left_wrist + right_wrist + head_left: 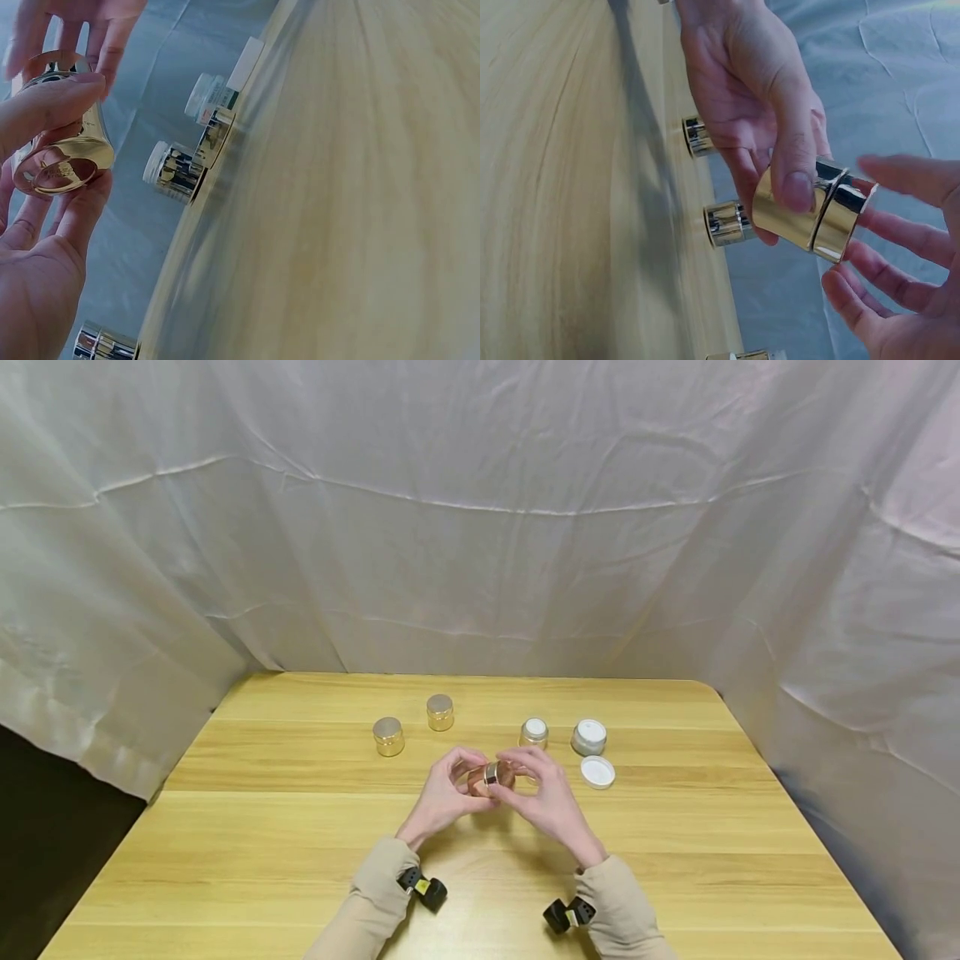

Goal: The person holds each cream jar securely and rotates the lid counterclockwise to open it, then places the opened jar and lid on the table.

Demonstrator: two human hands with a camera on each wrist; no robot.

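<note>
A shiny gold cosmetic jar [477,782] is held on its side above the table, between both hands. My left hand [442,797] grips the jar body, thumb across its near side, as the right wrist view shows. My right hand [551,802] has its thumb and fingertips curled round the gold lid [841,223] at the other end; one finger is blurred there. The jar's hollow-looking round base [64,174] faces the left wrist camera. Lid and body sit against each other, a thin seam between them.
Two lidded gold jars [388,739] [440,714] stand at the back left. Behind my right hand are a gold jar with a white inner top [534,731], a greyish glass jar [588,739] and a flat white lid [597,772]. Grey curtains [480,568] hang behind the wooden table [262,835].
</note>
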